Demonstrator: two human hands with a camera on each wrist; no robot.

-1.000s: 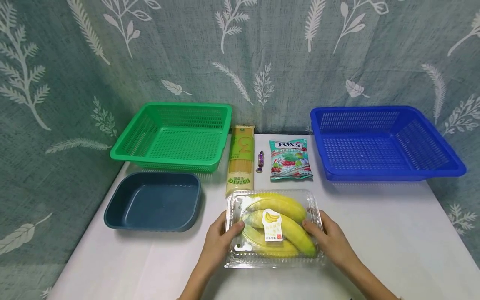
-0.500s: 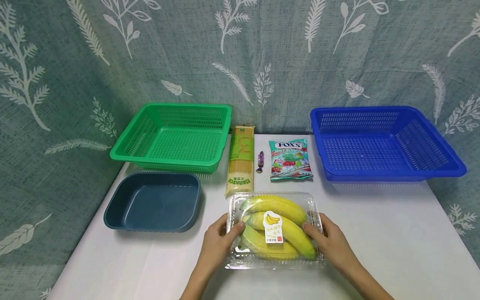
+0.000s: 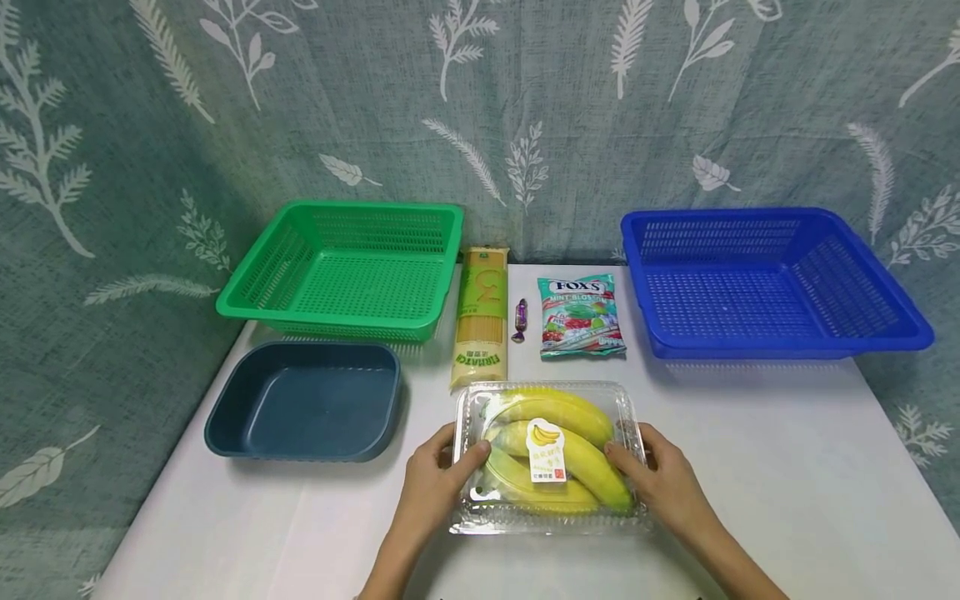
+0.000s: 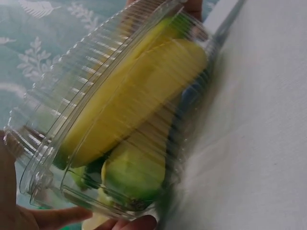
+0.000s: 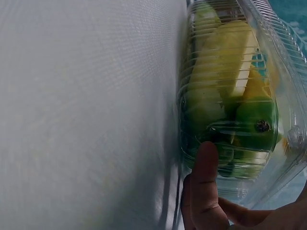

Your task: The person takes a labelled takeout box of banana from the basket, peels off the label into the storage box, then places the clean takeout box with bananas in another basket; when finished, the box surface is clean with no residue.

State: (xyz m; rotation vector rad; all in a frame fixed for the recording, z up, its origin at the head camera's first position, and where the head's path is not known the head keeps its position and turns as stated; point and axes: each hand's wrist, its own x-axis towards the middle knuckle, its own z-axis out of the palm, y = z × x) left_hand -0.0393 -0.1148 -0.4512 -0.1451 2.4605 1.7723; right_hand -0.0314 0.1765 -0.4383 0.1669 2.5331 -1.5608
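Note:
A clear plastic clamshell box of bananas with a white label on its lid sits front and centre in the head view. My left hand grips its left end, thumb over the lid's edge and fingers round the side. At the right end my right hand holds it the same way. In the left wrist view the bananas show through the ribbed wall, with fingertips at the bottom edge. The right wrist view has a finger of my right hand pressed along the box's lower side, close over the white tabletop.
Behind the box lie a pack of noodles, a purple wrapped candy and a Fox's candy bag. A green basket and a dark blue-grey tub stand left. A blue basket stands at the right.
Both hands keep their hold on the banana box, which stays nearly in place. The whole head view has shifted slightly.

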